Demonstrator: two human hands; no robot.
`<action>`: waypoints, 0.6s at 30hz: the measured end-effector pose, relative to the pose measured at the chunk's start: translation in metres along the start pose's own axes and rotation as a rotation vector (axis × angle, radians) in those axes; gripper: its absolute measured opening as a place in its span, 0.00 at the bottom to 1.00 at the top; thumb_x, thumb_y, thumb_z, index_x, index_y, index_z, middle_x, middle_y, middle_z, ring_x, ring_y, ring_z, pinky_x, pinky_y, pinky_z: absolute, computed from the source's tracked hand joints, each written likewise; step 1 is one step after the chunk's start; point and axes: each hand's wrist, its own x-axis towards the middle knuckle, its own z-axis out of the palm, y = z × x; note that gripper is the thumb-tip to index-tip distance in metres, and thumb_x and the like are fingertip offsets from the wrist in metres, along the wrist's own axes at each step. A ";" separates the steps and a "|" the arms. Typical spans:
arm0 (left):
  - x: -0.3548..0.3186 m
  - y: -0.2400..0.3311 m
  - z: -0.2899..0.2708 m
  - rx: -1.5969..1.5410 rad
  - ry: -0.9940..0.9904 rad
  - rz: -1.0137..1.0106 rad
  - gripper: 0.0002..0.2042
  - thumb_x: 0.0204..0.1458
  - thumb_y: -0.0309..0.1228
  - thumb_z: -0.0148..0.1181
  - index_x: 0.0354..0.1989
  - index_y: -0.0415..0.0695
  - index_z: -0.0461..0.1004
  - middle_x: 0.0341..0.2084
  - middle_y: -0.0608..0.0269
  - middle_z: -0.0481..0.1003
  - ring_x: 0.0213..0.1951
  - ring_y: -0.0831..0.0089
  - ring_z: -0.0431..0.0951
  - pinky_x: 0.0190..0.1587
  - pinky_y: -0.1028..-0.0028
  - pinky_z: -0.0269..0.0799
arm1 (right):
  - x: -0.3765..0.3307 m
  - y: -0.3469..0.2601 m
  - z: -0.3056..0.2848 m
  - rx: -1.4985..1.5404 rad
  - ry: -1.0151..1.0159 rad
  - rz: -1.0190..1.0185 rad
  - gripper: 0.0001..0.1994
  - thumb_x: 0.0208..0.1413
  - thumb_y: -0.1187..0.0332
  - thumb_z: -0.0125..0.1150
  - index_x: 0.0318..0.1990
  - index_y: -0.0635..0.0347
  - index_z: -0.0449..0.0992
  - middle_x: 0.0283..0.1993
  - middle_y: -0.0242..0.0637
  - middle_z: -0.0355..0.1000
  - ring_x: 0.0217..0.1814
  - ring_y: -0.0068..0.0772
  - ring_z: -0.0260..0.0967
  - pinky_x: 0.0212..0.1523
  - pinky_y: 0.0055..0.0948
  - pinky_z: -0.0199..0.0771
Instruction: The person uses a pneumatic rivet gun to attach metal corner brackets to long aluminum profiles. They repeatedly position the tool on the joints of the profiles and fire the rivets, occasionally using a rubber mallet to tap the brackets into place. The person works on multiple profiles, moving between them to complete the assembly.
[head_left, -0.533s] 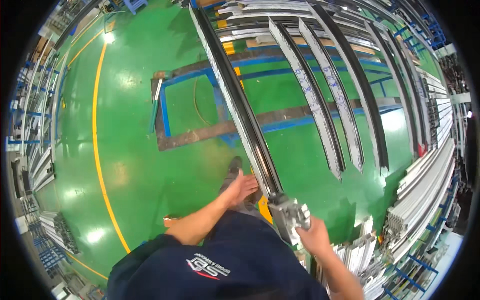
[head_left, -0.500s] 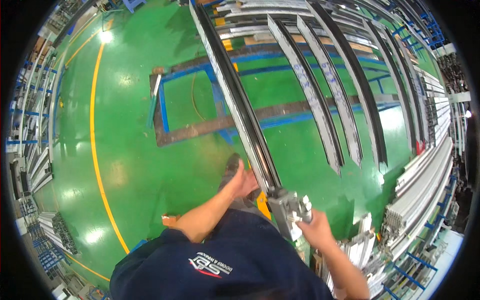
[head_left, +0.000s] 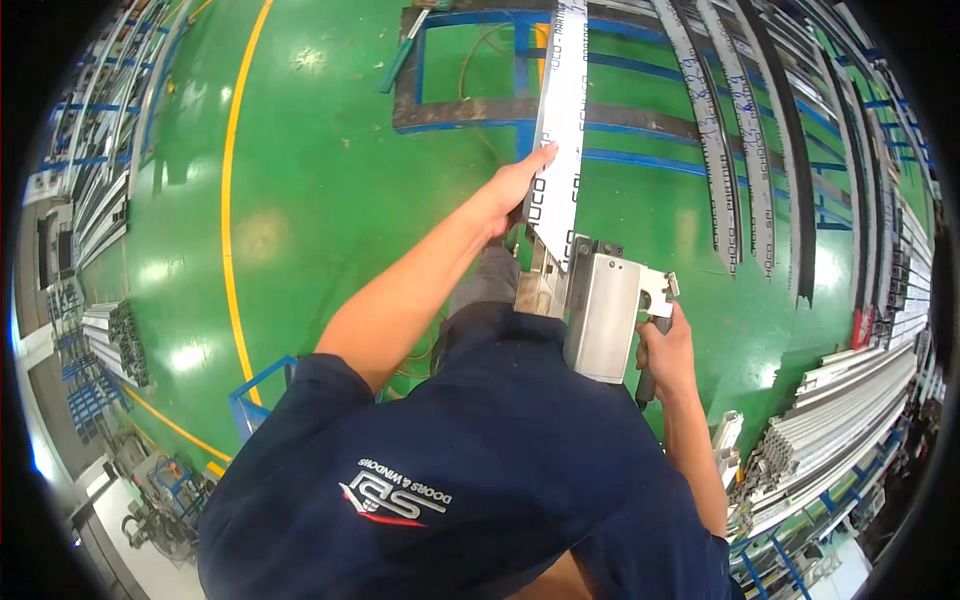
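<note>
From where I stand, I see a person in a dark blue shirt with two hands well apart, each busy with something different. The left hand is closed around the left edge of a long bar. Its thumb lies on the bar's white face, and I cannot see all of the other fingers. The right hand is wrapped around the dark handle of a big silver tool, right in front of the shirt.

The long bar points away from the person and reaches over the worktop, which is a blue open frame with dark strips on top. The near end of the bar is cut on a slant and meets the silver tool, but I cannot tell just how they fit together.

To the right, pale bars with blue marks lie side by side across the worktop, and a dark bar is next to them. A green thing sits at the worktop's left corner. The shiny floor is green, with a yellow line along it.
</note>
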 end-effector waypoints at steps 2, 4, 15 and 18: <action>-0.005 -0.002 0.001 -0.047 0.019 0.066 0.28 0.67 0.58 0.58 0.54 0.43 0.80 0.38 0.66 0.84 0.34 0.76 0.84 0.38 0.72 0.82 | -0.002 0.004 0.005 0.054 -0.039 -0.029 0.15 0.60 0.77 0.61 0.54 0.60 0.71 0.24 0.28 0.66 0.17 0.20 0.61 0.17 0.26 0.62; -0.003 -0.005 -0.002 -0.010 0.058 0.100 0.27 0.67 0.58 0.58 0.53 0.43 0.80 0.37 0.67 0.84 0.33 0.76 0.84 0.37 0.72 0.81 | -0.002 0.009 0.009 0.097 -0.053 -0.031 0.17 0.59 0.76 0.62 0.56 0.60 0.71 0.25 0.28 0.67 0.17 0.20 0.60 0.17 0.26 0.60; -0.004 0.005 0.000 0.031 0.038 0.062 0.26 0.70 0.54 0.55 0.58 0.42 0.77 0.41 0.62 0.84 0.38 0.71 0.84 0.43 0.68 0.82 | 0.010 0.010 0.009 0.188 -0.054 0.056 0.17 0.60 0.75 0.63 0.55 0.62 0.71 0.25 0.26 0.66 0.16 0.18 0.58 0.18 0.25 0.61; -0.011 0.012 -0.003 0.003 -0.034 0.002 0.26 0.70 0.54 0.56 0.59 0.42 0.77 0.43 0.62 0.84 0.40 0.72 0.85 0.46 0.68 0.83 | 0.009 0.008 0.007 0.273 -0.093 0.074 0.15 0.60 0.75 0.63 0.54 0.62 0.73 0.26 0.27 0.68 0.17 0.19 0.59 0.18 0.26 0.62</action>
